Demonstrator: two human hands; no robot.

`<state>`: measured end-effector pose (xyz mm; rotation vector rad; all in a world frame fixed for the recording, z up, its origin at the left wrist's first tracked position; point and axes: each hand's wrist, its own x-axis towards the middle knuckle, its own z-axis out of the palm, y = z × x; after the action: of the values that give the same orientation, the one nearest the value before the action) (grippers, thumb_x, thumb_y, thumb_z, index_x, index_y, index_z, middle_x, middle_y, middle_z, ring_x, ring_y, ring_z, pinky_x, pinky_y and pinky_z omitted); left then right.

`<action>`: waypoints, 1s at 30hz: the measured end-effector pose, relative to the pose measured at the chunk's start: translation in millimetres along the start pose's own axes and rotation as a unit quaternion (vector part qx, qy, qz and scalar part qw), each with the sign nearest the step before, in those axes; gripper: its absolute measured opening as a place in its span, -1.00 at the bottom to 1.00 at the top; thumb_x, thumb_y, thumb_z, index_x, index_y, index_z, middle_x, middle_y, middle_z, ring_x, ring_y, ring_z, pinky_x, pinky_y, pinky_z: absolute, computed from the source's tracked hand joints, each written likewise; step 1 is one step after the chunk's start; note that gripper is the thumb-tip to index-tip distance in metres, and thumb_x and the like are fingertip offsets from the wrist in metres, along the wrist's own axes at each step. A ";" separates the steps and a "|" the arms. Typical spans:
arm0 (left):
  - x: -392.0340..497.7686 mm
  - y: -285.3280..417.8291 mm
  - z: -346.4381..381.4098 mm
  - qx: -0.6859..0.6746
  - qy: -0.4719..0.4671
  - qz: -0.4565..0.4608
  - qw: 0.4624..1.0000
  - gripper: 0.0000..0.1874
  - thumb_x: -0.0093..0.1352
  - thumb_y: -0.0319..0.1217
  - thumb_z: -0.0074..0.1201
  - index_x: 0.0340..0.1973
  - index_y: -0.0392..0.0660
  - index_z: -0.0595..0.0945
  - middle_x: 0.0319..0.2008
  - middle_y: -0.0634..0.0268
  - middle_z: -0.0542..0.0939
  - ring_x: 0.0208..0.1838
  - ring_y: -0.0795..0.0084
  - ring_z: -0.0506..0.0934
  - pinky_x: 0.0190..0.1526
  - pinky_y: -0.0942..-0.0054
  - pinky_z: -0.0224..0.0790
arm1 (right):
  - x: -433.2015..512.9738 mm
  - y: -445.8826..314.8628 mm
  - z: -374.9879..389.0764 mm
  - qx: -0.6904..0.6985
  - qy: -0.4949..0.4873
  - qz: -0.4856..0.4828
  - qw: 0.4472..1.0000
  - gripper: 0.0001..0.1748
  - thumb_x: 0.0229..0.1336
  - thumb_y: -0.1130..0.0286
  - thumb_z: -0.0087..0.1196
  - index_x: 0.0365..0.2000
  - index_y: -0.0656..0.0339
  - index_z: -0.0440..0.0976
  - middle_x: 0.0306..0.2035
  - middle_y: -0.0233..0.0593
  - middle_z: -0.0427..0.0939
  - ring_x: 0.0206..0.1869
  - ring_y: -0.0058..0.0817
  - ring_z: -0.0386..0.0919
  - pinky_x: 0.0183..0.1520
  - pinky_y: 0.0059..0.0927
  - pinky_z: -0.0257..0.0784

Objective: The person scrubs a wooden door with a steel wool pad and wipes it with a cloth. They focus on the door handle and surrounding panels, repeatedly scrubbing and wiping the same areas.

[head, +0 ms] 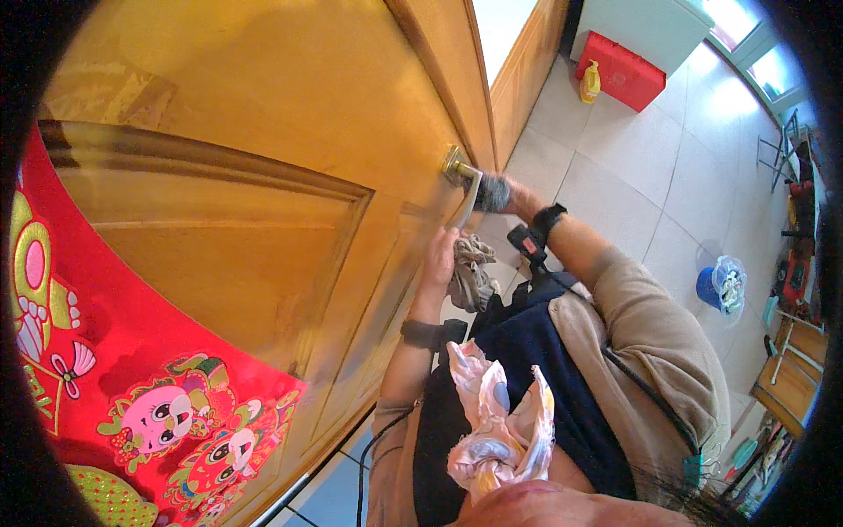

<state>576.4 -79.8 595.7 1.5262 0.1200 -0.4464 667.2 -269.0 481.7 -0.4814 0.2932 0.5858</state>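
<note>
A brass-coloured door handle point(469, 191) with a pale lever is fixed near the edge of a brown wooden door point(263, 277). Behind the lever's upper part is my right hand point(510, 196), blurred, with a dark grey cloth point(490, 192) at its fingers. My left hand point(440, 253) is by the lever's lower end, its fingertips close to or touching it. A crumpled grey-brown cloth point(471, 273) hangs from the left hand, on the side towards my body. The fingers of both hands are partly hidden.
A red decoration point(151, 369) with cartoon figures covers the door's lower left in view. Beyond the door edge, a yellow pump bottle point(590, 82) stands by a red box point(622, 71) on the tiled floor. A blue bucket point(708, 288) and a wooden chair point(793, 369) are at right.
</note>
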 end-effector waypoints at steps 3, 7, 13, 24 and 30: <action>4.1 -0.9 -2.1 -0.012 -0.002 -0.033 0.999 -0.70 0.49 -0.23 -0.16 -0.32 -0.19 0.53 -0.42 0.32 0.53 -0.32 0.54 0.48 -0.23 0.51 0.34 | -2.3 8.8 -21.3 -0.054 -0.135 0.023 0.989 -0.59 0.36 0.29 -0.09 0.12 0.27 0.36 0.01 -0.37 0.54 0.04 -0.61 0.49 0.17 -0.49 0.39; 9.1 -8.2 -7.6 -0.013 -0.026 -0.032 0.999 -0.71 0.50 -0.25 -0.17 -0.34 -0.18 0.53 -0.41 0.34 0.53 -0.33 0.55 0.47 -0.23 0.52 0.33 | 1.0 -37.1 -2.1 -0.189 -0.020 -0.047 0.981 -0.58 0.32 0.13 -0.01 0.03 0.22 0.41 -0.15 -0.29 0.56 -0.17 -0.49 0.58 -0.03 -0.34 0.54; -7.3 14.1 -19.3 0.096 -0.043 -0.064 0.992 -0.68 0.51 -0.20 -0.17 -0.32 -0.18 0.53 -0.41 0.35 0.52 -0.33 0.56 0.45 -0.23 0.52 0.32 | -63.6 -29.7 -7.7 -0.497 -0.022 -0.189 0.847 -0.66 0.31 0.11 0.00 -0.15 0.18 0.46 -0.32 -0.40 0.53 -0.31 -0.56 0.55 -0.25 -0.44 0.55; 25.5 114.6 24.6 0.275 0.017 0.490 0.827 -0.48 0.24 -0.30 0.25 0.03 -0.25 0.41 0.01 -0.01 0.45 0.06 0.14 0.44 0.15 0.25 0.27 | -169.0 81.3 -120.8 0.028 0.293 -0.035 0.955 -0.69 0.30 0.15 0.00 -0.26 0.22 0.51 -0.37 -0.29 0.59 -0.40 -0.45 0.60 -0.34 -0.38 0.57; 61.6 74.1 65.7 0.563 0.051 0.360 0.742 -0.22 0.05 -0.31 0.42 0.10 -0.27 0.34 0.07 -0.11 0.42 0.13 -0.07 0.40 0.18 0.09 0.26 | -206.9 56.8 -139.7 -0.150 0.241 -0.121 0.951 -0.68 0.27 0.23 0.04 -0.17 0.30 0.50 -0.27 -0.29 0.60 -0.30 -0.53 0.59 -0.26 -0.43 0.55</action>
<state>645.9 -158.1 647.1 2.6007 -0.7912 0.3003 450.9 -393.6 425.0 -0.9442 0.6053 0.2646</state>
